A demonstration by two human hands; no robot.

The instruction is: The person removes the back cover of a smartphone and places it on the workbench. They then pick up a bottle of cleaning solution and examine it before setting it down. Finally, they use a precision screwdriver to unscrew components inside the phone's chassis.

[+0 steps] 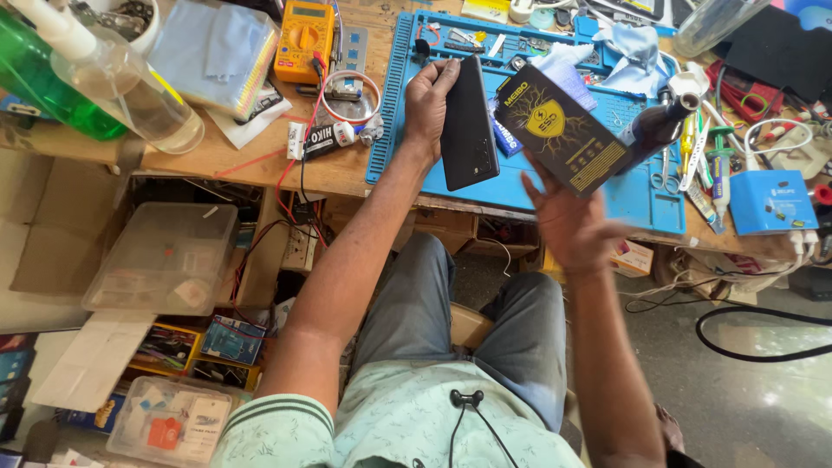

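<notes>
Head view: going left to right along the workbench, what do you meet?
Green bottle → clear bottle → yellow multimeter → left hand holding a black phone → black and yellow packet above the right hand → blue box.
</notes>
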